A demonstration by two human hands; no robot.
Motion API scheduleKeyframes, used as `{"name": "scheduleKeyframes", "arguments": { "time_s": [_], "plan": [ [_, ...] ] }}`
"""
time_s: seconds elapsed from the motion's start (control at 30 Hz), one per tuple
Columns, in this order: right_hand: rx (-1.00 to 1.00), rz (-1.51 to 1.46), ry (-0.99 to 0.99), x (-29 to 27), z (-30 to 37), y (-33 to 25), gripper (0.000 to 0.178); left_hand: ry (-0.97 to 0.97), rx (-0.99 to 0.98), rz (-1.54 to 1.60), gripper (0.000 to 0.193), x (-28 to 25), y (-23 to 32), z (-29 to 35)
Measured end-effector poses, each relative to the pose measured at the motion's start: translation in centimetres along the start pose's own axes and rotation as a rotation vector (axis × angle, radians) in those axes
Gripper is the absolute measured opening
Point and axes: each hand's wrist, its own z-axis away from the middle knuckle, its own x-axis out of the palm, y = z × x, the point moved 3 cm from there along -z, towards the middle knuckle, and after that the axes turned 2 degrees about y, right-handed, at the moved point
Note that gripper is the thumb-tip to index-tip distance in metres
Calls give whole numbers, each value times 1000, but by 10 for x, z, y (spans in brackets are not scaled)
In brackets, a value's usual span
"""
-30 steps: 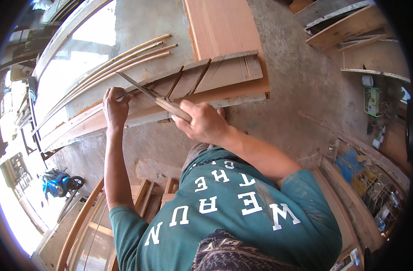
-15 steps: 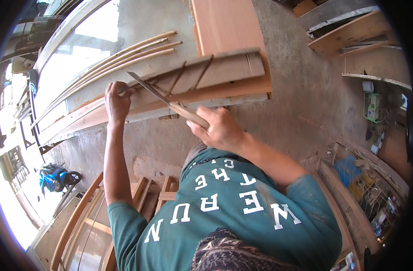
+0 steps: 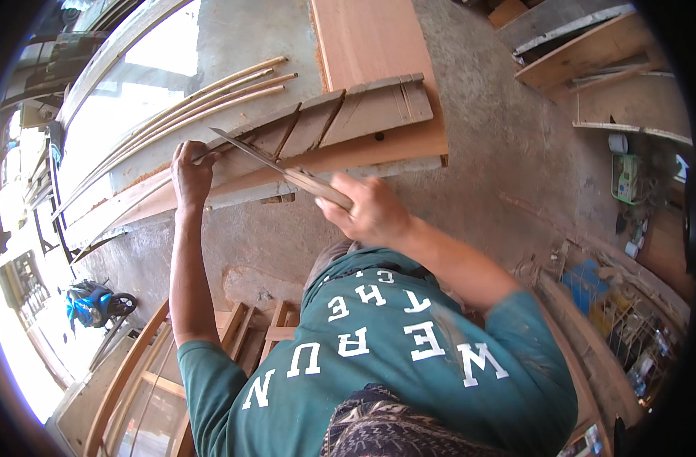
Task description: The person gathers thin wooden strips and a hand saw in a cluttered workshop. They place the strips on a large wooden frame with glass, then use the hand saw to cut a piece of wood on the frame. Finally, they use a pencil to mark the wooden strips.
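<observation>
My right hand [image 3: 372,212] is closed around the wooden handle [image 3: 317,188] of a handsaw. Its narrow blade [image 3: 245,146] points up and left, across the left part of a wooden mitre box [image 3: 382,114] with slanted slots. At the left end of the box, my left hand [image 3: 191,181] is closed with thumb and fingers on a thin wood strip [image 3: 131,213], which trails off to the lower left. Whether those fingers also grip the box wall is hard to see. The blade's exact contact with the strip cannot be made out.
Several thin wood strips [image 3: 203,95] lie beyond the box on the workbench [image 3: 294,46]. A reddish board [image 3: 371,38] lies at the bench's far right. Wooden frames [image 3: 146,373] stand behind me on the left, crates [image 3: 618,320] on the right. A blue motorbike [image 3: 92,303] is outside.
The whole scene has shifted slightly left in the view. The mitre box, blurred before, now shows sharply with its slots. Both hands keep their holds, and the saw is at nearly the same angle.
</observation>
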Motion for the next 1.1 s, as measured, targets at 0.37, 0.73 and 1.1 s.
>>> {"name": "scheduleKeyframes", "arguments": {
  "time_s": [0.37,0.73,1.1],
  "plan": [
    [34,39,-32,-1,2,4,27,-1,-50,26,33,1,-3,1],
    [109,6,16,-27,36,-6,23,-21,-69,39,33,4,-6,5],
    [147,-346,-173,-81,-85,-24,30,-87,-188,56,37,-5,6,-1]
  ]
}}
